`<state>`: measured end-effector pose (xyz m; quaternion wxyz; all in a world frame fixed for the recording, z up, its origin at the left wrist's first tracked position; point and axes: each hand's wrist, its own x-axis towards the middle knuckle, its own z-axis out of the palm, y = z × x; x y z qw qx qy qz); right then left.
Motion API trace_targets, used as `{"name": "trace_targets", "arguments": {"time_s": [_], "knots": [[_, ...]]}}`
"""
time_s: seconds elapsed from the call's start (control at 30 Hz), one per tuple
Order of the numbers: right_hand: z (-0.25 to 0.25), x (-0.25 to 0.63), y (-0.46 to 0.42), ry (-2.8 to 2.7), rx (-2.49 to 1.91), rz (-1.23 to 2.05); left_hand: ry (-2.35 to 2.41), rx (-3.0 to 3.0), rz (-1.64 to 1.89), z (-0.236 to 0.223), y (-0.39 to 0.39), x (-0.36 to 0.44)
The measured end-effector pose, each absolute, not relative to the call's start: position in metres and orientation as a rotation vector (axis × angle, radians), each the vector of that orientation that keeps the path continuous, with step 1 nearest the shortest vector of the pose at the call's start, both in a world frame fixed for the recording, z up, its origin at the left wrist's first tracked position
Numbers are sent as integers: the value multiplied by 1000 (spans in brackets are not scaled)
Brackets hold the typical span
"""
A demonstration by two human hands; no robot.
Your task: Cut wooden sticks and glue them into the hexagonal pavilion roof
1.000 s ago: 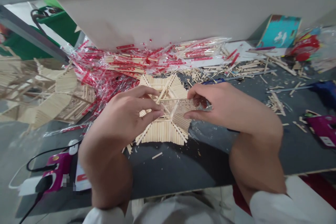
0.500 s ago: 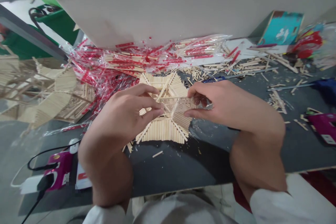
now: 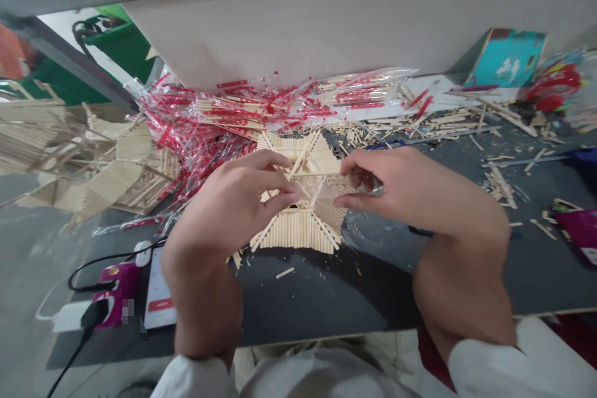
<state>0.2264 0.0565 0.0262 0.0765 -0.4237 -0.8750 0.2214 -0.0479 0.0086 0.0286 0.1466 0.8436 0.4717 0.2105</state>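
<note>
A roof-shaped model of pale wooden sticks (image 3: 298, 227) lies on the dark table top (image 3: 326, 298). My left hand (image 3: 233, 205) rests on its left side, fingers curled and pinched on a thin stick at the model's centre. My right hand (image 3: 405, 189) comes in from the right. Its thumb and fingers pinch the same small stick frame at the centre. Both wrists hover low over the table. White sleeves show at the bottom edge.
Red-and-clear plastic wrappers with sticks (image 3: 261, 109) pile up behind the model. Other stick models (image 3: 116, 168) stand at the left. A magenta glue gun (image 3: 116, 286), a phone (image 3: 158, 298) and cables lie front left. Loose sticks (image 3: 466, 115) and another magenta tool (image 3: 581, 230) lie at the right.
Both hands hold the same grip on the model. The view has drifted slightly left, bringing the phone and glue gun further into view.
</note>
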Motion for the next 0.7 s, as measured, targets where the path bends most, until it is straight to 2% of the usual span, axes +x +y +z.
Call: {"name": "trace_targets", "arguments": {"time_s": [0.7], "knots": [[25, 227, 55, -2621, -1263, 632, 1414, 2437, 521, 38, 6, -45]]}}
